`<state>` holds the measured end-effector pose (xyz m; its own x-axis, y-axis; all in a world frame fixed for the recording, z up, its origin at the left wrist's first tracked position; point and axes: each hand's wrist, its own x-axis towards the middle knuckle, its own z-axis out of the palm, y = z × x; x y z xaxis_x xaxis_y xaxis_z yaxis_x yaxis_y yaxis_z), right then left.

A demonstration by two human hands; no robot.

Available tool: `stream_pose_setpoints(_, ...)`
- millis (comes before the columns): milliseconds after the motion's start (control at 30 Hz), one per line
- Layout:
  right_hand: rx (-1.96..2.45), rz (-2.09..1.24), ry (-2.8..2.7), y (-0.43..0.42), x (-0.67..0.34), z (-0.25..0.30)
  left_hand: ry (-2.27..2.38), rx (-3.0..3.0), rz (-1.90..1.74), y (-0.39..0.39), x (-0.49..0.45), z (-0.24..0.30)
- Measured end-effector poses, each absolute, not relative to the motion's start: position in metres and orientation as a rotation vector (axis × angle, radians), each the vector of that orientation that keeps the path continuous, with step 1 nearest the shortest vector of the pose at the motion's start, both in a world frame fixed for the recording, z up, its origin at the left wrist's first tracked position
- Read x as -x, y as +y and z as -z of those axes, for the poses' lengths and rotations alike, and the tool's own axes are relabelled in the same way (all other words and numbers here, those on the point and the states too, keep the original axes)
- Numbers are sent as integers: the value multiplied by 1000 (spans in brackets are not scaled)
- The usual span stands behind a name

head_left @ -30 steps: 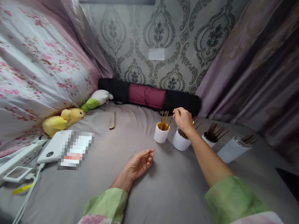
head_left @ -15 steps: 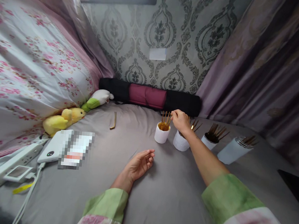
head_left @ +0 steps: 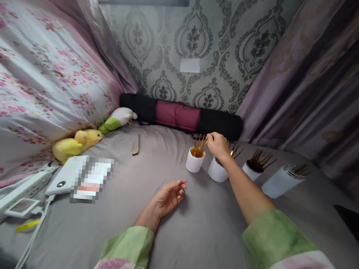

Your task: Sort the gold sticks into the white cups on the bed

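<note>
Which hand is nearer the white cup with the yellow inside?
Right. The right hand is just above and right of the white cup, seemingly pinching a stick at its rim; the left hand rests on the near side, apart from it.

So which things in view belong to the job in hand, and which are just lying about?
Likely the job's:
right hand, at the sticks
left cup
middle cup
right cup
jar

Seemingly just lying about:
yellow toy
white-and-green toy
power strip
black-and-maroon roll
</note>
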<state>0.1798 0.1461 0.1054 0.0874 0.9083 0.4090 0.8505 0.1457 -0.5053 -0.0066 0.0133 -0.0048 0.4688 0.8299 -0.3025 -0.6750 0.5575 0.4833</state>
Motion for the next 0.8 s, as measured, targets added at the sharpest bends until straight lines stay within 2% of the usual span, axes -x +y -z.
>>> stream_pose_setpoints(800, 1740, -246, -1753, 138, -177, -99, 518, -319, -946, 15, 7, 10)
